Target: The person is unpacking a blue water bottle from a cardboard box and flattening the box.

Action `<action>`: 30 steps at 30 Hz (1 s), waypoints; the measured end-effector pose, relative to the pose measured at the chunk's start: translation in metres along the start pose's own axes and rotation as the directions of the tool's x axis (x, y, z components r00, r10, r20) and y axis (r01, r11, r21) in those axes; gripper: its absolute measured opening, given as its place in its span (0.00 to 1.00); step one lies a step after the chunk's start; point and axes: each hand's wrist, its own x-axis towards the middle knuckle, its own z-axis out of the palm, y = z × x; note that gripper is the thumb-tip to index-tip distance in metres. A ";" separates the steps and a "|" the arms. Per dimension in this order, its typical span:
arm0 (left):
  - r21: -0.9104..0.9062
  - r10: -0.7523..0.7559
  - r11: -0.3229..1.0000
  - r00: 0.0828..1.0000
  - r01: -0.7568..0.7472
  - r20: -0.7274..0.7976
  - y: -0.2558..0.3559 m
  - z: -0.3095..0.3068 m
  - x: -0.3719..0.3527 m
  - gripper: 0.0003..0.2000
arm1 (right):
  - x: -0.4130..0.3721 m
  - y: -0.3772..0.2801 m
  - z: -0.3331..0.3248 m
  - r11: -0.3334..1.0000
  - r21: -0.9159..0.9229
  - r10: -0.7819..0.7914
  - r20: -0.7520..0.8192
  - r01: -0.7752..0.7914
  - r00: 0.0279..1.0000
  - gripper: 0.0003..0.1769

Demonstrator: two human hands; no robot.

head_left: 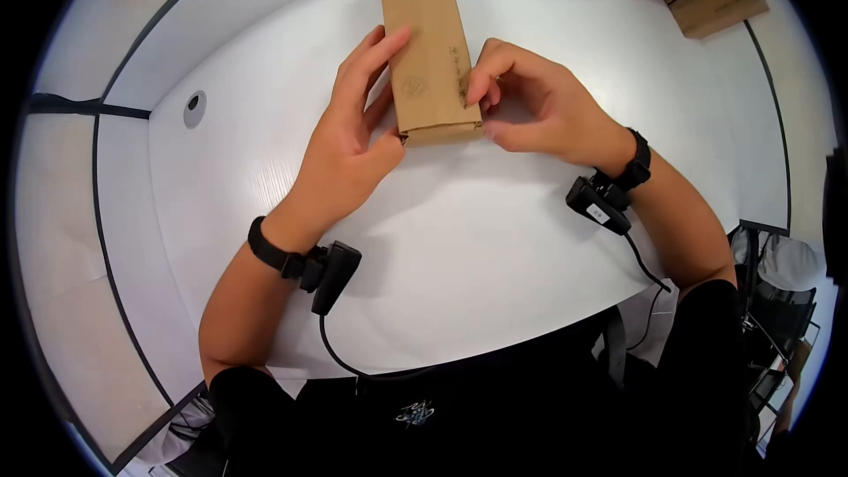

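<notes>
A long brown cardboard box (428,44) lies on the white table, its narrow end turned toward me and dark print on its top face. Along its left side my left hand (355,115) grips it, with a fingertip on the top and the thumb at the near left corner. At the near right corner, the curled fingers and thumb of my right hand (539,106) close on the box's edge. The near end flap looks shut. Parts of the right fingers are hidden behind the hand.
More brown boxes (715,0) stand at the table's back right. A round cable hole (194,109) sits in the white tabletop (442,274) at the left. Both wrists wear black strapped devices (336,276) with cables. Partition panels border the table.
</notes>
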 end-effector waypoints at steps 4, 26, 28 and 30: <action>-0.175 -0.097 0.979 0.995 0.101 0.032 0.001 0.004 -0.006 0.46 | -0.009 -0.003 0.004 0.997 0.028 -0.067 -0.009 0.067 0.998 0.19; -0.036 -0.083 0.996 0.995 0.085 0.051 0.005 0.000 -0.008 0.49 | -0.003 -0.005 0.007 0.997 -0.044 -0.066 0.007 0.066 0.998 0.25; -0.047 -0.076 0.996 0.996 0.078 0.056 0.007 -0.001 -0.007 0.49 | -0.001 -0.009 0.008 0.995 -0.084 -0.053 -0.009 0.052 0.999 0.27; -0.053 -0.076 0.995 0.995 0.079 0.056 0.007 -0.001 -0.007 0.49 | 0.001 -0.012 0.009 0.991 -0.134 -0.034 -0.079 0.024 0.996 0.34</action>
